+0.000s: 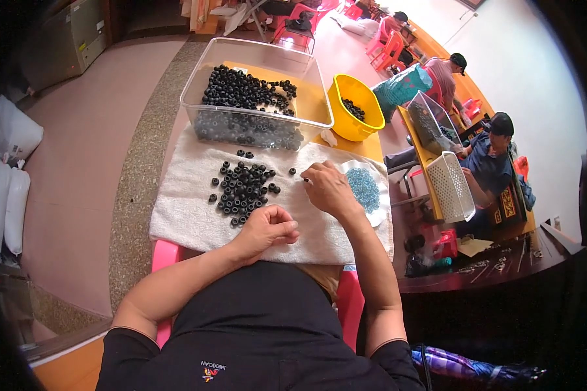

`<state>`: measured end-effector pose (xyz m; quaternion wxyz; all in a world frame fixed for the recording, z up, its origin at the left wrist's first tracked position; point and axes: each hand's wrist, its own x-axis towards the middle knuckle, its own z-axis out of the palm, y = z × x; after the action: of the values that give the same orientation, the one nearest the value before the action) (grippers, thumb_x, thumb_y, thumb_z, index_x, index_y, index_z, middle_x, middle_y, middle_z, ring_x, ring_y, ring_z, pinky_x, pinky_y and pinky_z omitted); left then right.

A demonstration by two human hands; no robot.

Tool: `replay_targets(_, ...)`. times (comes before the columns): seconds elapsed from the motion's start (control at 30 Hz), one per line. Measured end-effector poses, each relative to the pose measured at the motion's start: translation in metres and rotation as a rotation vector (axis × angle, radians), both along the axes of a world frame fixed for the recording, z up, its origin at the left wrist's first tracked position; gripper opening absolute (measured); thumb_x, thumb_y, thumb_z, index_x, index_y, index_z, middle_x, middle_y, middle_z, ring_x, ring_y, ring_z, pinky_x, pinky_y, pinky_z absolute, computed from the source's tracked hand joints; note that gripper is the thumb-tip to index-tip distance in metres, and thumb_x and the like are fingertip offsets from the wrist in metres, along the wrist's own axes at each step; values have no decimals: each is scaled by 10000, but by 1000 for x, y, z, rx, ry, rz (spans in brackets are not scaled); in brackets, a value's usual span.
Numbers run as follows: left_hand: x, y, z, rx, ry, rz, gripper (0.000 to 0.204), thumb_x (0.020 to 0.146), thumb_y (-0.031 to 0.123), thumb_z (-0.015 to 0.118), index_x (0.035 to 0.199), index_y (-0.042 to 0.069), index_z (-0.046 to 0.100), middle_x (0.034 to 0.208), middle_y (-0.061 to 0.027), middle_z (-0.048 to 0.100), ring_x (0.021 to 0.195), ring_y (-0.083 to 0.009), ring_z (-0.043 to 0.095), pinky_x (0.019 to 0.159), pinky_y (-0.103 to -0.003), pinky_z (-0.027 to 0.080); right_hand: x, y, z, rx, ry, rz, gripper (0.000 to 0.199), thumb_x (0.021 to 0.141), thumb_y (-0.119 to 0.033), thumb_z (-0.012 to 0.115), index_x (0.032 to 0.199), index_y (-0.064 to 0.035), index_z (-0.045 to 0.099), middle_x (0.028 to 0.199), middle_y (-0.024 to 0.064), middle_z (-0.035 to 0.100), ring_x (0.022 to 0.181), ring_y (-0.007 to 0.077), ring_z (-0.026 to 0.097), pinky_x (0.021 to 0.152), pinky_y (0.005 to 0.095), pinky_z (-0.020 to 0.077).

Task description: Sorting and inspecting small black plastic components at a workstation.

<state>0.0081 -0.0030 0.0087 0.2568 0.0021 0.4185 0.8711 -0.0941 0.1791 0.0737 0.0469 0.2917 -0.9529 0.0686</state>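
Note:
Black round beads with holes [243, 189] lie in a loose pile on a white towel [176, 215] in front of me. My left hand [267, 233] rests at the near edge of this pile, thumb pressed to curled fingers; whatever is in them is hidden. To the right of the pile, my right hand [331, 188] is closed in a pinch, with a small dark piece at its fingertips that looks like a black bead. One single bead [292, 171] lies just left of those fingertips. Beside the right hand, a white dish [381, 199] holds tiny blue-clear beads [363, 189].
Behind the towel stands a large clear bin [261, 44] with many black beads. A yellow tub [357, 133] with more beads is right of it. Farther right, people sit by tables with a white perforated basket [450, 186]. White sacks [16, 208] stand at far left.

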Motion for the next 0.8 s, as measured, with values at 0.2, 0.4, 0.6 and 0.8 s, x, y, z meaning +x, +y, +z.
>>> replay_targets(0.2, 0, 1, 3, -19, 12, -1, 105, 920, 72, 662, 931, 23, 570, 899, -47, 623, 816, -142, 662, 768, -280, 582, 3, 7, -10, 86, 29, 17, 164, 815, -102, 589, 917, -67, 713, 955, 83, 672, 992, 292, 596, 845, 397, 515)
replay_targets(0.4, 0, -1, 5, -20, -2, -6, 108, 927, 86, 659, 944, 27, 570, 894, -60, 640, 833, -147, 663, 787, -300, 582, 20, 11, -14, -2, 127, 53, 118, 799, -94, 585, 841, -76, 693, 908, 77, 662, 937, 287, 601, 819, 376, 520)
replay_targets(0.6, 1, 0, 3, -23, 1, 0, 102, 930, 84, 653, 948, 29, 569, 904, -56, 634, 841, -151, 662, 794, -299, 579, 29, 24, -15, -103, 157, 57, 116, 803, -75, 631, 903, -67, 690, 942, 78, 673, 939, 285, 607, 819, 373, 517)
replay_targets(0.8, 0, 0, 1, -42, 5, -1, 116, 929, 103, 659, 955, 30, 573, 905, -57, 632, 846, -155, 658, 806, -313, 575, 37, 66, -1, -246, 275, -57, 118, 785, -53, 652, 899, -55, 685, 906, 112, 674, 881, 316, 631, 789, 397, 514)
